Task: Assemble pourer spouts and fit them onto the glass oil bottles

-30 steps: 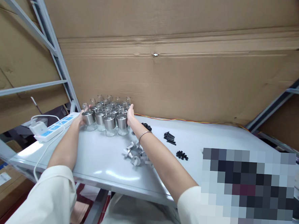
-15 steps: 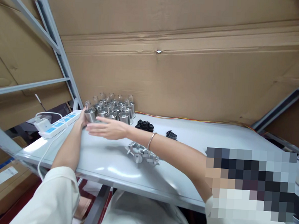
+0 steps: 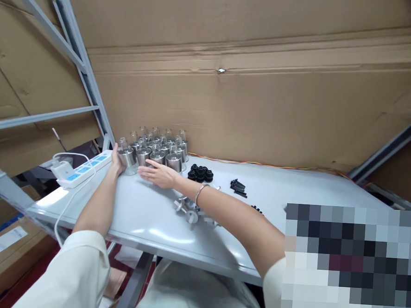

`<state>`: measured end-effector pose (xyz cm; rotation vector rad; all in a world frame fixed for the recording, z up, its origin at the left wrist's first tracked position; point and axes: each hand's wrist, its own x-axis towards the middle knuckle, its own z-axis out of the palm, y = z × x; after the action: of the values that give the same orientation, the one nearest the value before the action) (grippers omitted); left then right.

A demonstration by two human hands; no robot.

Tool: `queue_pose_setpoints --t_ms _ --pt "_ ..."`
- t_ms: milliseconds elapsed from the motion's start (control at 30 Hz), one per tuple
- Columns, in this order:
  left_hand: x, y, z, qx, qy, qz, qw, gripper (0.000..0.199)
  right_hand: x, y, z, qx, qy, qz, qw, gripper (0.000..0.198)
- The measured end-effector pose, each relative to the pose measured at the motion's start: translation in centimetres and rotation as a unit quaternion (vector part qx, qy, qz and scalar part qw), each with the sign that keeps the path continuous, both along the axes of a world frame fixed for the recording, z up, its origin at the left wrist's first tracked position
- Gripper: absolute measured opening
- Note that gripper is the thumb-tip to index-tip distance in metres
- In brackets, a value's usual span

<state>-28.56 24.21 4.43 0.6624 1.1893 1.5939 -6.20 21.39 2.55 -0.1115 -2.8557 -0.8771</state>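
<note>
Several glass bottles with shiny metal sleeves (image 3: pixel 157 158) stand upright in a close group at the table's back left. My left hand (image 3: pixel 117 160) is held open along the group's left side, next to the front-left bottle (image 3: pixel 127 157); whether it touches the glass is hard to see. In front of the group, my right hand (image 3: pixel 159 174) is stretched out flat, fingers together and pointing left, nothing held. It partly covers the bases of the front bottles. Below my right wrist lie whitish-grey parts with round discs (image 3: pixel 191 215), partly hidden by the forearm.
Black round caps (image 3: pixel 200 173) sit clustered right of the bottles, with slim black pieces (image 3: pixel 238 187) farther right. A white power strip (image 3: pixel 84 169) with a plug and cable lies at the table's left edge. Cardboard (image 3: pixel 249 115) stands behind; a metal frame post (image 3: pixel 91 82) rises at left.
My right hand has drawn back to the right, away from my left hand, uncovering the front-left bottle's base. My left hand stays by the bottles' left side. The view has shifted slightly.
</note>
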Motion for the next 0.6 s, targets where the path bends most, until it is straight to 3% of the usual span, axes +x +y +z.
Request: queue_pose_setpoints --t_ms 167,400,500,600 --pt "0.5 -0.1 -1.1 0.106 0.011 0.089 0.990 0.052 2.7 -0.4 1.0 -0.141 0.016 0.053 0.988 0.065" --pt "1.3 0.2 -1.2 0.114 0.059 0.126 0.984 0.055 4.0 -1.1 2.8 -0.316 0.051 0.026 0.947 0.057" --pt "1.9 -0.3 -0.8 0.113 0.085 0.127 0.982 0.055 4.1 -2.3 3.6 -0.296 0.038 0.044 0.954 0.050" --pt "2.8 -1.2 -0.5 0.119 0.116 0.144 0.975 0.051 5.0 -4.4 4.9 -0.180 0.035 0.055 0.982 0.046"
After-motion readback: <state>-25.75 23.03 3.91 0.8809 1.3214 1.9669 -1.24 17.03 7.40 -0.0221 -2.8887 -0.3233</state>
